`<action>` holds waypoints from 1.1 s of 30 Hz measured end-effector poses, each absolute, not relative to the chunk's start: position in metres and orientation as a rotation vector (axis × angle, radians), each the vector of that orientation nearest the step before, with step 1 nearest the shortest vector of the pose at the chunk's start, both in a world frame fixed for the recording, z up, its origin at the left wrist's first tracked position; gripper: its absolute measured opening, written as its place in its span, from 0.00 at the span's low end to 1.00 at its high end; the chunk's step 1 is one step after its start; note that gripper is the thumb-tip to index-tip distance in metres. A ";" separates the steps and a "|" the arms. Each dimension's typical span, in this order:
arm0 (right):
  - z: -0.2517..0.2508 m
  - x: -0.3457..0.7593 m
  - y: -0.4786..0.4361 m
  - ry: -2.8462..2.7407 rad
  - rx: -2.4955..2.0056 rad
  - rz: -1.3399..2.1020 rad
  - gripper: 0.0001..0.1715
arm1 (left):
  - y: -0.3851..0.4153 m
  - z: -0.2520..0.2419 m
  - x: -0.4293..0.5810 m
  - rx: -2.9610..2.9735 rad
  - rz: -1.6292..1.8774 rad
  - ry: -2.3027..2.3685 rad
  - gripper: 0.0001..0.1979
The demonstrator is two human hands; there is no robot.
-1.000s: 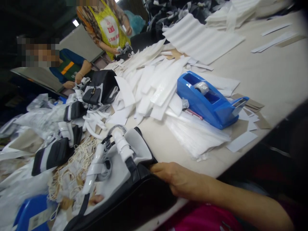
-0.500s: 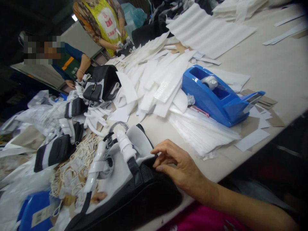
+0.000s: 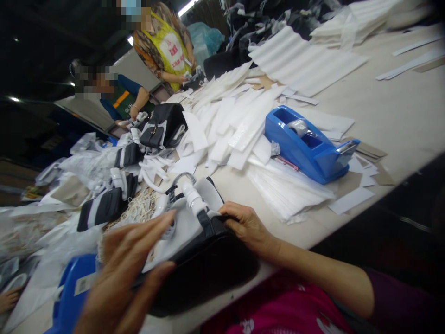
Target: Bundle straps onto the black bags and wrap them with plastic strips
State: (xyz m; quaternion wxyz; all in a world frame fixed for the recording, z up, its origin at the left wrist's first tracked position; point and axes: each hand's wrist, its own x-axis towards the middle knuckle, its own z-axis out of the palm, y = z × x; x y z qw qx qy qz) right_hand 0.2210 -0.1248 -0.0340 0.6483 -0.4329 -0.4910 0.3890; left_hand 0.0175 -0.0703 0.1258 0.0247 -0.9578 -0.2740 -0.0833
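A black handbag lies on the table in front of me, with pale sheet padding along its upper side. White wrapping covers parts of its handles. My right hand pinches the bag's rim at its right corner. Large and slightly blurred, my left hand hovers over the bag's left end. Its fingers are stretched out with the thumb apart, and nothing is held in it. Whether it touches the bag, I cannot tell.
A blue tape dispenser stands right of a heap of white foam strips. Another blue dispenser is at lower left, near tangled cords. More black bags lie leftward. Two people work across the table; another hand shows at far left.
My left hand has come up from behind the bag, where only fingertips showed, to in front of it, fingers spread. My right hand has closed on the rim. The view has shifted.
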 end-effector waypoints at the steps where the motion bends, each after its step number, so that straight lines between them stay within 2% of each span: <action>1: -0.035 0.221 -0.125 -1.130 -0.976 0.863 0.12 | -0.071 0.126 0.038 -3.052 -0.130 -0.647 0.26; 4: -0.039 0.222 -0.124 -1.171 -0.936 0.799 0.08 | -0.072 0.114 0.084 -3.119 0.138 -0.438 0.24; 6: -0.041 0.224 -0.121 -1.208 -0.900 0.776 0.06 | -0.073 0.104 0.095 -3.146 0.177 -0.452 0.19; 11: -0.040 0.231 -0.112 -1.267 -0.905 0.768 0.08 | -0.078 0.095 0.083 -3.173 0.017 -0.506 0.11; 15: -0.037 0.231 -0.111 -1.269 -0.940 0.777 0.11 | -0.083 0.089 0.079 -3.117 -0.101 -0.477 0.12; 24: -0.037 0.227 -0.114 -1.327 -1.023 0.742 0.05 | -0.110 0.068 0.076 -2.884 -0.441 -0.726 0.15; 27: -0.028 0.229 -0.122 -1.336 -1.065 0.761 0.07 | -0.112 0.062 0.075 -2.908 -0.563 -0.764 0.14; 30: -0.009 0.236 -0.135 -1.293 -1.021 0.886 0.13 | -0.110 0.061 0.075 -2.934 -0.617 -0.739 0.14; 33: 0.009 0.244 -0.148 -1.265 -0.939 1.101 0.14 | -0.107 0.060 0.077 -2.952 -0.648 -0.711 0.14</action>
